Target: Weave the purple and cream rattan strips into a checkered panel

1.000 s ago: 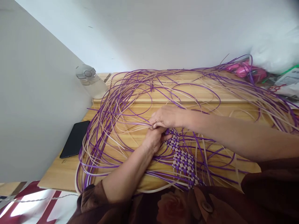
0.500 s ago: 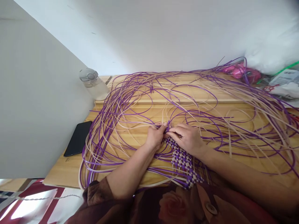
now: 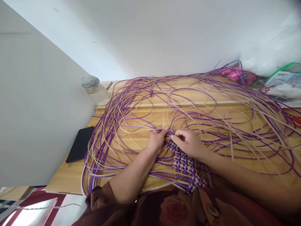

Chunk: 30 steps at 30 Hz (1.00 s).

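A purple and beige woven strip (image 3: 184, 161) runs from the table's near edge up to my fingers, with long loose strands fanning out on both sides. My left hand (image 3: 156, 139) is closed on the strip's far end, thumb on top. Just to its right, my right hand (image 3: 188, 142) has its thumb and index finger drawn together at the weave's edge, its other fingers curled. Any strand between those fingertips is too small to make out. Purple and beige strands (image 3: 115, 116) sweep in wide loops around both hands.
A black phone (image 3: 80, 144) lies at the table's left edge. Behind it a clear bottle (image 3: 96, 91) stands by the wall. At the back right are a pink bundle (image 3: 237, 74) and plastic bags (image 3: 284, 83). A raised wooden ledge (image 3: 145, 105) crosses the back of the table (image 3: 62, 177).
My right hand has drawn slightly back from the strip's tip, its fingers more curled. The purple end that stood up between my hands no longer shows. The whole view has shifted slightly.
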{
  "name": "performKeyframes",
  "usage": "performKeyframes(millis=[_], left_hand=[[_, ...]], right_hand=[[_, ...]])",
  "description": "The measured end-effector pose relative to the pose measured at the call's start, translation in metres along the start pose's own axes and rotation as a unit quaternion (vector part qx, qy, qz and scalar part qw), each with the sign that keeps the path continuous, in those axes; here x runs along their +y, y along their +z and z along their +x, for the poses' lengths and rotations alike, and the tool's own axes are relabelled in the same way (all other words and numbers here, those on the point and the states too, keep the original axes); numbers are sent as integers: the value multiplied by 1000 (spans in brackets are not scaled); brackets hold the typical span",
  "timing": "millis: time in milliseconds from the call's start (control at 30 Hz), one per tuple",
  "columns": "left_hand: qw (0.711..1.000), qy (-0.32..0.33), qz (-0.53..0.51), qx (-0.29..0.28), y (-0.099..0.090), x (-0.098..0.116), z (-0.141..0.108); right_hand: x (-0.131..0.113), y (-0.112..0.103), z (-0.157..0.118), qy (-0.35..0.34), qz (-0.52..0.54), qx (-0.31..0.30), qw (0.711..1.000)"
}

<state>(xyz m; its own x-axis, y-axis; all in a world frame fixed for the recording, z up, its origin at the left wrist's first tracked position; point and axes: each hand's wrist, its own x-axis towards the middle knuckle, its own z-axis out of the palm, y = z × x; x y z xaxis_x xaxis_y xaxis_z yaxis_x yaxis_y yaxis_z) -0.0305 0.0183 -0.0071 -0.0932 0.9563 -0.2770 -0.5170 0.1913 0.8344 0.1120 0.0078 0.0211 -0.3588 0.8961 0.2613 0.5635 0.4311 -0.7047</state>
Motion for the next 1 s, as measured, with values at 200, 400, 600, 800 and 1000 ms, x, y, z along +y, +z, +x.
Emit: performKeyframes(millis=[200, 400, 600, 800, 1000], left_hand=[[1000, 4, -11, -2, -2, -1, 2], [1000, -14, 10, 3, -2, 0, 2], [995, -28, 60, -76, -2, 11, -5], [997, 9, 57, -44, 1, 7, -6], [991, 31, 122, -48, -2, -3, -1]], right_hand=[[-5, 5, -13, -23, 130, 19, 991], [2, 15, -23, 17, 166, -17, 986], [-1, 16, -27, 45, 197, 7, 979], [-14, 16, -18, 194, 350, -24, 916], [-23, 18, -16, 346, 462, -89, 812]])
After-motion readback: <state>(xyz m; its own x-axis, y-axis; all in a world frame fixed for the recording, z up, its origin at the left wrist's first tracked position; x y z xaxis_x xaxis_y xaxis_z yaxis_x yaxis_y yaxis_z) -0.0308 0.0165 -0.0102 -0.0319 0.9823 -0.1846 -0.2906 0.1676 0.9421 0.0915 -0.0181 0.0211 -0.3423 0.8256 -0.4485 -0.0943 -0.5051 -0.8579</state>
